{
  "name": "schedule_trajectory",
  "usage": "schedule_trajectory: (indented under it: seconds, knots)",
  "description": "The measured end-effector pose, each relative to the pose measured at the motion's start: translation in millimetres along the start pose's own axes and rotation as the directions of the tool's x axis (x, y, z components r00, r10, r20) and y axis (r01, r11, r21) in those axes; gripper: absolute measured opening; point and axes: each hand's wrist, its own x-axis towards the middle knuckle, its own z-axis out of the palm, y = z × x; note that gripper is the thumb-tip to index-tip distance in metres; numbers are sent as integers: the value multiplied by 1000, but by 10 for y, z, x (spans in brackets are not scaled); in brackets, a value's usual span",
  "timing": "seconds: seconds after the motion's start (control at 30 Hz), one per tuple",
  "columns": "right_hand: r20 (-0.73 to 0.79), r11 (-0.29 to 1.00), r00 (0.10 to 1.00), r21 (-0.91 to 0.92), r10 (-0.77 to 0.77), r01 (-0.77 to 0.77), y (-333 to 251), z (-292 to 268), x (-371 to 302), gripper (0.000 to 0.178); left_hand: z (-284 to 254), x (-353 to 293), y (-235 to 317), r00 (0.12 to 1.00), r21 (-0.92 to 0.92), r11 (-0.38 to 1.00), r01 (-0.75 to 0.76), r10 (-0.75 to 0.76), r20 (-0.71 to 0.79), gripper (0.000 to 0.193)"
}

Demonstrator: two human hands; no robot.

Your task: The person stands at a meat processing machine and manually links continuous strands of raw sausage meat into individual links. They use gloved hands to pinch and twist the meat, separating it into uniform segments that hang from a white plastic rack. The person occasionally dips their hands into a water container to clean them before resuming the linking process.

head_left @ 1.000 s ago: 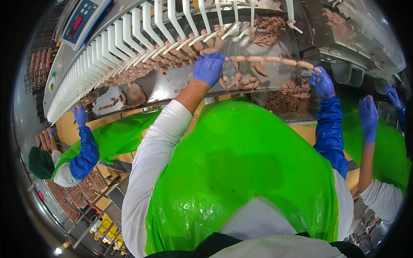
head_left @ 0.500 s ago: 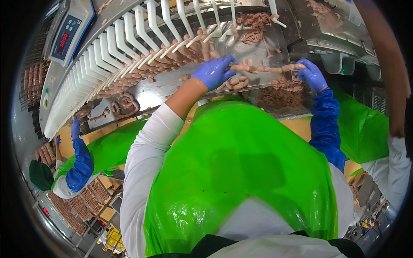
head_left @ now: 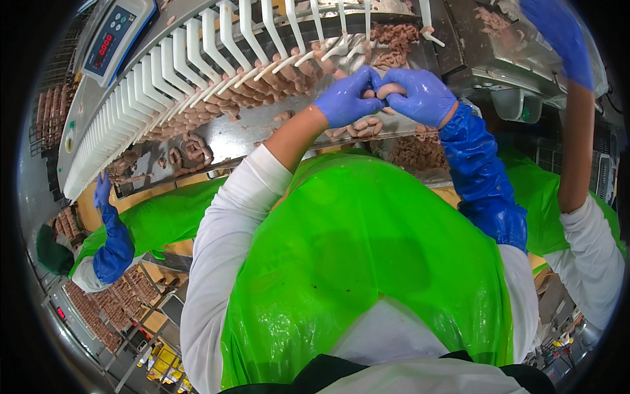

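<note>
Left hand (head_left: pixel 346 100) and right hand (head_left: pixel 423 96) pinch one sausage link (head_left: pixel 388 89) above the steel trough (head_left: pixel 262 131) strewn with sausages

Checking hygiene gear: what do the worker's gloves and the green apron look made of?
Blue gloves on left hand and right hand: thin, wet-glossy, probably nitrile or latex, both pinching a pink sausage link. Bright green apron: thin plastic film, shiny and wrinkled.

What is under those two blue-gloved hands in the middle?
Under the left hand and right hand, loose sausages lie on a steel tray. The hands cover whatever lies directly beneath.
</note>
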Motion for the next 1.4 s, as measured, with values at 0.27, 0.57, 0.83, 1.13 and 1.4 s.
schedule_trajectory:
  seconds: [0.27, 0.57, 0.83, 1.13, 1.4]
  knots:
    - [-67, 660, 993, 751, 96, -13, 281, 487, -27, 42, -140, -214, 112, 999, -492, 869, -41, 36, -18, 49]
    - [-208, 846, 974, 532, 89, 36, 309, 490, -66, 16, -310, -234, 100, 931, -212, 969, 127, -43, 362, 61]
    - [-317, 890, 940, 455, 127, 34, 145, 524, 1, 17, -242, -50, -43, 968, -388, 889, 243, -250, 33, 42]
    - [-307, 860, 942, 509, 133, 44, -30, 444, -52, 10, -445, -312, 187, 958, -319, 948, 13, 80, 275, 39]
    - [-135, 910, 988, 414, 75, -13, 122, 363, -43, 18, -498, -406, 208, 877, -89, 976, 197, -135, 462, 45]
